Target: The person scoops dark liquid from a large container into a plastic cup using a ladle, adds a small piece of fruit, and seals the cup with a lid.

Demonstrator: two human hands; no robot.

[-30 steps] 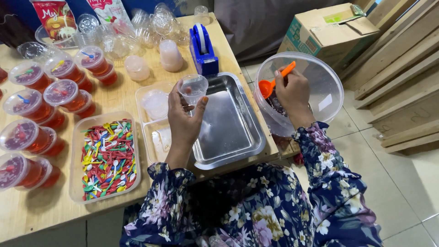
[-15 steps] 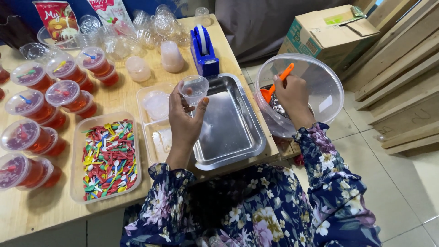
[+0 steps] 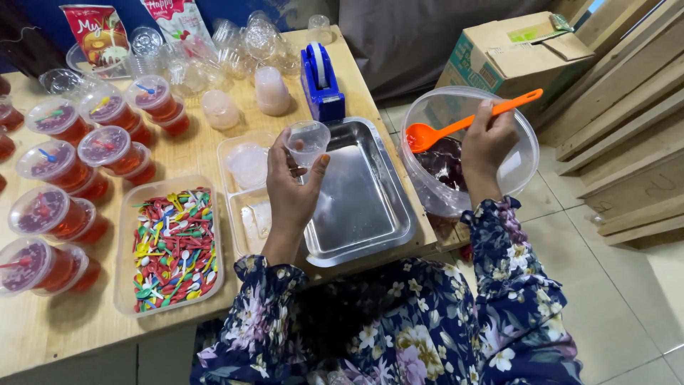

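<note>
Lifted a little higher than a moment ago: orange ladle (image 3: 456,127), its scoop now raised to the near-left rim of the clear round bowl (image 3: 524,153), where earlier it sat lower inside. Right hand (image 3: 488,142) closed around the handle, handle pointing up toward the cardboard box (image 3: 509,53). Small clear cup (image 3: 307,141) kept almost in the same place, pinched by the left hand (image 3: 288,189) with fingers around its side, held above the far-left corner of the steel tray (image 3: 360,196).

Bowl resting off the right edge of the wooden table (image 3: 64,324), with dark red jelly (image 3: 442,160) in the bottom. Possible trouble from here: wet jelly sliding off the shallow scoop while crossing the gap between bowl and cup, falling on the tray or table edge; thin soft cup also easy to squeeze or tilt in such a light pinch.

Ladle of smooth hard plastic, long and flat in the handle. Tray of shiny metal, rectangular with rounded corners. Just beside the tray on the left, a divided clear plastic container (image 3: 246,178), then a clear box of small coloured spoons (image 3: 171,239). Along the left edge, lidded cups of red jelly (image 3: 107,146). At the far edge, empty clear cups (image 3: 242,43) and a blue tape dispenser (image 3: 320,82).
</note>
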